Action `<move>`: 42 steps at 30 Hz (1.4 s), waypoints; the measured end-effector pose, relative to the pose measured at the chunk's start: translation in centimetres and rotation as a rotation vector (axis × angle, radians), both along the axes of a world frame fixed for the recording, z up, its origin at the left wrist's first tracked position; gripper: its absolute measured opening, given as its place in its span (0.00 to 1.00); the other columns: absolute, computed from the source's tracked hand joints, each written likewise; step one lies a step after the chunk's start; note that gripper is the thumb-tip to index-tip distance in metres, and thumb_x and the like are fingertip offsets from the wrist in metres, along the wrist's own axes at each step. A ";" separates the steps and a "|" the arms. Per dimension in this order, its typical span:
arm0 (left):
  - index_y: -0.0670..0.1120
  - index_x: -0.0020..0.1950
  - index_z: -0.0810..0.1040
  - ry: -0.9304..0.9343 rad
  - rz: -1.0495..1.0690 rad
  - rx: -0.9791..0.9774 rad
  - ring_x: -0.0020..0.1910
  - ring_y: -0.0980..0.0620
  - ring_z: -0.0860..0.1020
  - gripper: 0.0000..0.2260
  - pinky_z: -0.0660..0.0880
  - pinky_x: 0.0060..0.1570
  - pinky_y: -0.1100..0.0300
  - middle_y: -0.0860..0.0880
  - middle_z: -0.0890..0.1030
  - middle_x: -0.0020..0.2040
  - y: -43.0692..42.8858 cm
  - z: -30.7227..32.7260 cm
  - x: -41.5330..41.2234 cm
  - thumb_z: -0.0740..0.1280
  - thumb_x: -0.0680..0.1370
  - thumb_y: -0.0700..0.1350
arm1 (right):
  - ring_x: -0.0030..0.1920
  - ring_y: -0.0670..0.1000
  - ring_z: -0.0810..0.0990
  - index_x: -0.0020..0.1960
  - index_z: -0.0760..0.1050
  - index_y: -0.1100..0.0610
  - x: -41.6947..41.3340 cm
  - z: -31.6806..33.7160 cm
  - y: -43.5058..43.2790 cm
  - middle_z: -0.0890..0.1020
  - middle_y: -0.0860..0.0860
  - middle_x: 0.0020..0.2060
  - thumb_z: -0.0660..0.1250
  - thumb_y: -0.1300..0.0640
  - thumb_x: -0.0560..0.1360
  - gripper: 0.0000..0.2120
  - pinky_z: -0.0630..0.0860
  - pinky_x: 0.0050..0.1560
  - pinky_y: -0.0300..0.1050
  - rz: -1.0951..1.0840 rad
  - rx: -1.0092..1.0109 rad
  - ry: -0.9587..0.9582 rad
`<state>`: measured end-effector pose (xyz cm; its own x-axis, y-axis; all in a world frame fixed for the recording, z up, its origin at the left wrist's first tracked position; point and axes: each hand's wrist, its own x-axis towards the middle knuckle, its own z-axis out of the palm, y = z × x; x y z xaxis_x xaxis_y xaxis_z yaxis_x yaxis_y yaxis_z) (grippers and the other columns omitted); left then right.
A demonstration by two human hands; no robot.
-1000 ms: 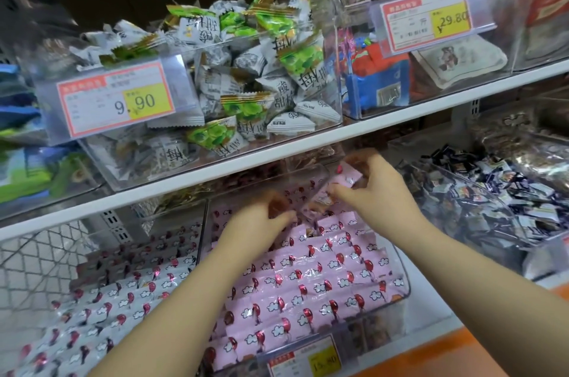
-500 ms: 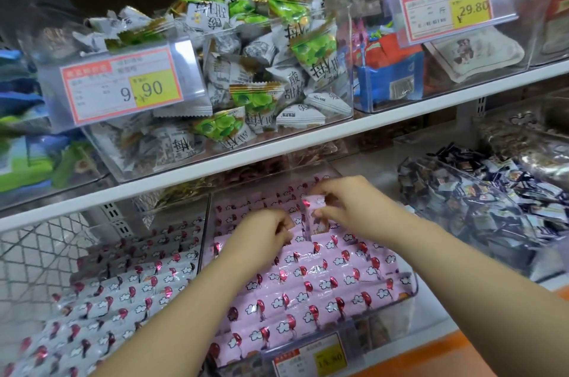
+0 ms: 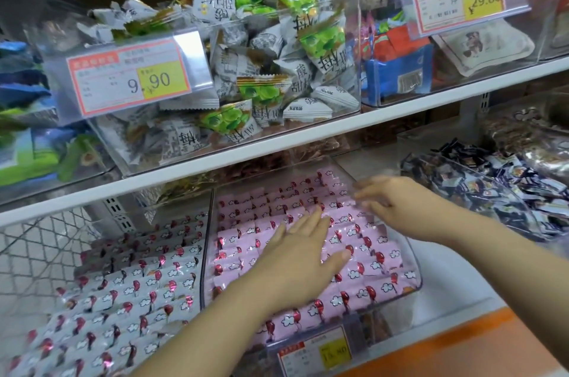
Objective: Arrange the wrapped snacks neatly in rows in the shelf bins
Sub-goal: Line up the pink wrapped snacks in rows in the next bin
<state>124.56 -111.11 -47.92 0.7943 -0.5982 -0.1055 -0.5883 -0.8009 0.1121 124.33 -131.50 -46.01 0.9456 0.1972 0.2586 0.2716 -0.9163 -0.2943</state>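
**Both hands flat over the pink rows, lower shelf**

I'm looking down at the lower shelf. The pink wrapped snacks (image 3: 246, 241) lie in tidy rows inside a clear bin (image 3: 414, 259), with a small price tag (image 3: 317, 352) clipped to its near wall. The left hand (image 3: 303, 249) lies flat on the middle rows, fingers straight and slightly spread, pressing on the wrappers. The right hand (image 3: 397, 207) is over the far right rows, fingers stretched out loosely; it is blurred, so I cannot tell whether it touches them.

Just left, a neighbouring bin holds white wrapped snacks (image 3: 129, 293), also in rows. Further left there is wire mesh (image 3: 40, 241). To the right, dark-wrapped snacks (image 3: 480, 189) sit in a loose heap.

A white shelf board (image 3: 308, 142) runs above the hands. On it, a clear bin is piled with green-and-white packets (image 3: 261, 69) behind a 9.90 tag (image 3: 132, 81). A 29.80 tag (image 3: 462, 4) hangs further right. An orange strip (image 3: 462, 342) edges the near right corner.
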 end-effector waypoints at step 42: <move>0.66 0.75 0.44 -0.112 -0.037 0.003 0.77 0.51 0.44 0.23 0.40 0.74 0.44 0.53 0.43 0.79 -3.8 -1.9 -2.5 0.45 0.80 0.63 | 0.43 0.53 0.77 0.50 0.78 0.54 -8.1 -4.8 1.1 0.76 0.48 0.46 0.61 0.52 0.79 0.09 0.73 0.40 0.47 -0.226 0.157 -0.156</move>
<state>122.10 -114.89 -49.81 0.7785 -0.6273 -0.0193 -0.6263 -0.7785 0.0416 116.24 -130.41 -50.85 0.9074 -0.0671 0.4148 0.1194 -0.9053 -0.4077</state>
